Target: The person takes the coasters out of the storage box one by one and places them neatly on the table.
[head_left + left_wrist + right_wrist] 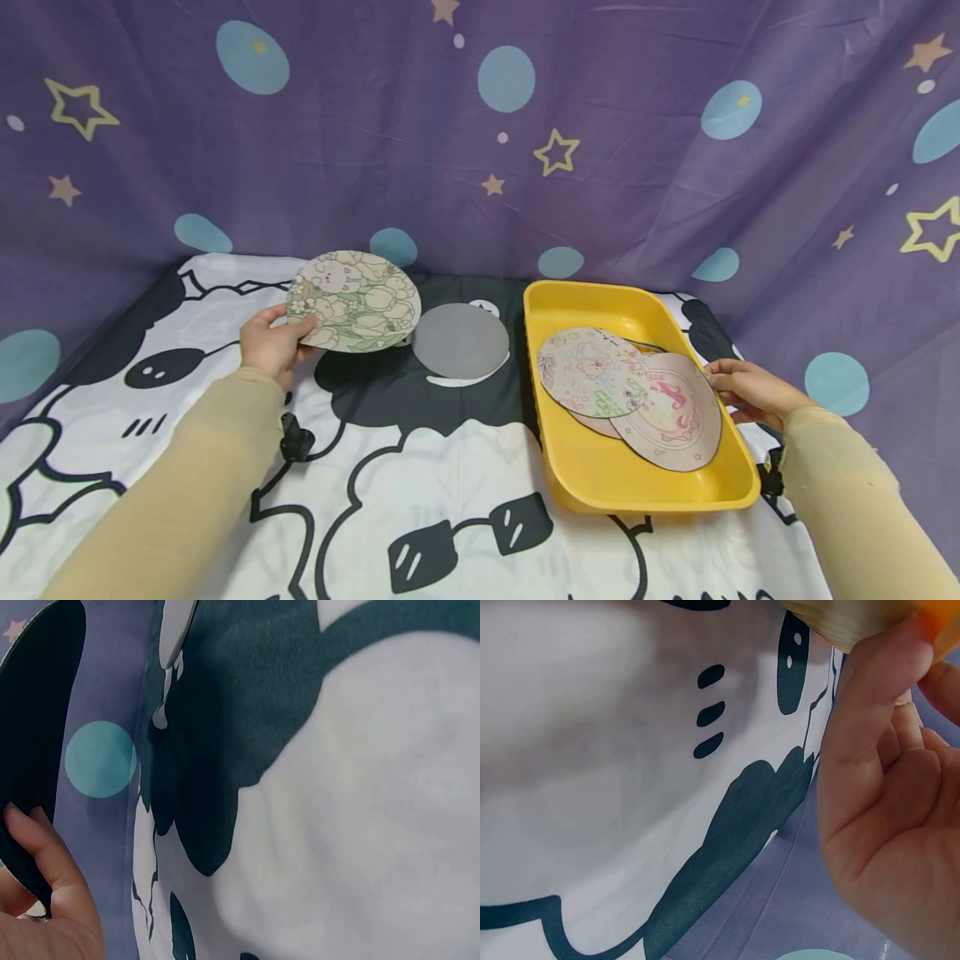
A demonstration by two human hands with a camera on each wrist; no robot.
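Note:
My left hand (272,343) pinches the left edge of a round mat (363,304) printed with tulips and a small bunny. The mat is lifted and tilted, its printed face toward the head camera; its dark underside shows in the left wrist view. My right hand (756,393) grips the right rim of a yellow plastic basin (585,475), thumb at the edge in the right wrist view. Inside lie several overlapping round mats, among them a pale doodle-patterned mat (588,375) and a pink mat (678,412) with a pink figure. Those underneath are mostly hidden.
A plain grey round mat (461,342) lies on the table between the held mat and the basin. The tablecloth (465,467) is white with black cartoon drawings. Behind the table hangs a purple curtain (420,125) with stars and blue dots.

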